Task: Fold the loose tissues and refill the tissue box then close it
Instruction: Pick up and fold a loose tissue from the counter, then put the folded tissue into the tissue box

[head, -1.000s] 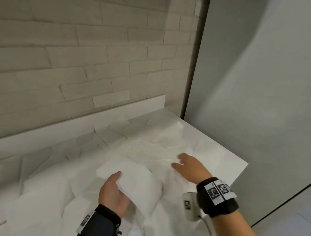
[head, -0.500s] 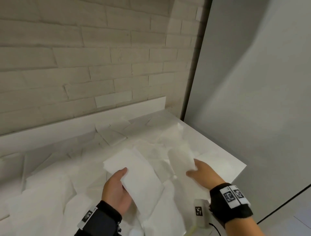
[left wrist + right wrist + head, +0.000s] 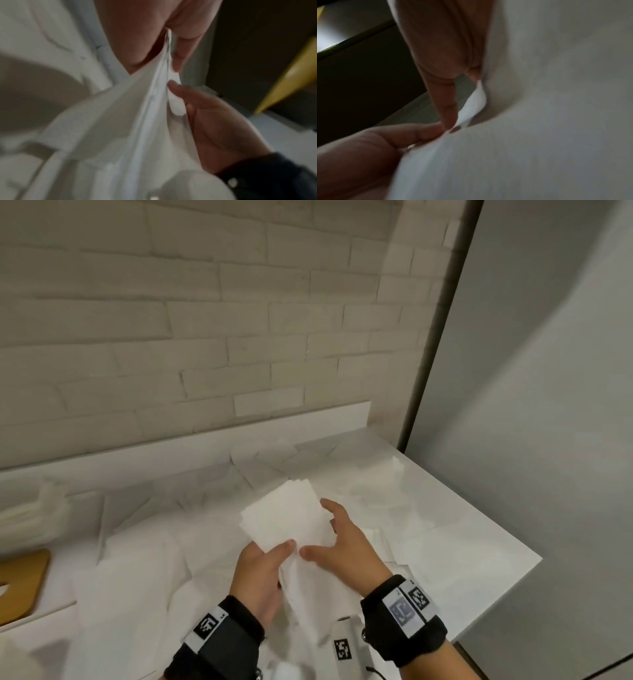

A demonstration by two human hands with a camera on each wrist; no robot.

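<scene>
A small stack of folded white tissues [image 3: 286, 513] is held above the counter between both hands. My left hand [image 3: 263, 563] grips its near edge, thumb on top. My right hand [image 3: 337, 537] holds the stack's right side, thumb on the near edge and fingers along the far side. In the left wrist view the tissue layers [image 3: 150, 102] are pinched between thumb and fingers, and the right hand's thumb touches them. The right wrist view is blurred, showing a finger and thumb on white tissue [image 3: 522, 121]. Many loose tissues [image 3: 144, 559] cover the counter. A wooden tissue box lid [image 3: 20, 587] shows at the left edge.
The white counter [image 3: 479, 549] ends at a corner on the right, beside a grey panel [image 3: 531, 405]. A brick wall and a low white backsplash [image 3: 205, 440] run behind it. A stack of white tissues [image 3: 27, 515] lies at far left.
My right hand picked a tissue from the right of the counter and brought it onto the stack in my left hand. The view has turned left, so the wooden lid now shows.
</scene>
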